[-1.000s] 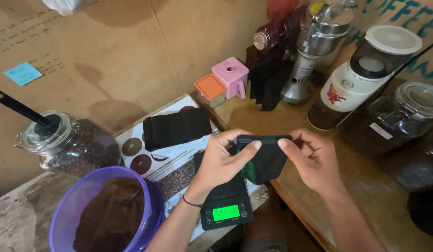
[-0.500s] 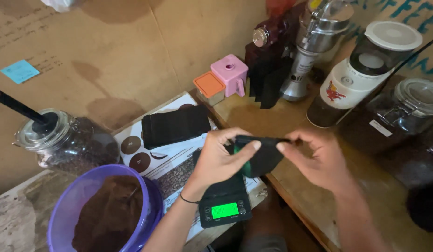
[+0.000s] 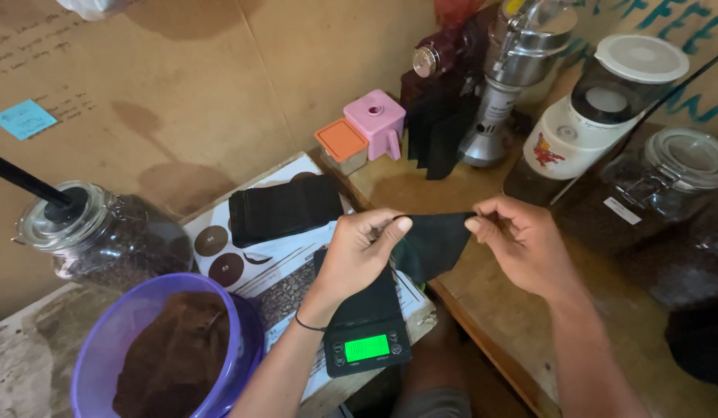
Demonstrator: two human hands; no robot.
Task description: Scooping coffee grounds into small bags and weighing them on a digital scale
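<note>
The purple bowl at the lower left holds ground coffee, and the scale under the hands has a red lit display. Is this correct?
Not quite. The head view shows the scale display lit green, not red. The purple bowl at lower left does hold ground coffee.

One head-worn camera looks steeply down, close over the worktable (image 3: pixel 483 325).
</note>
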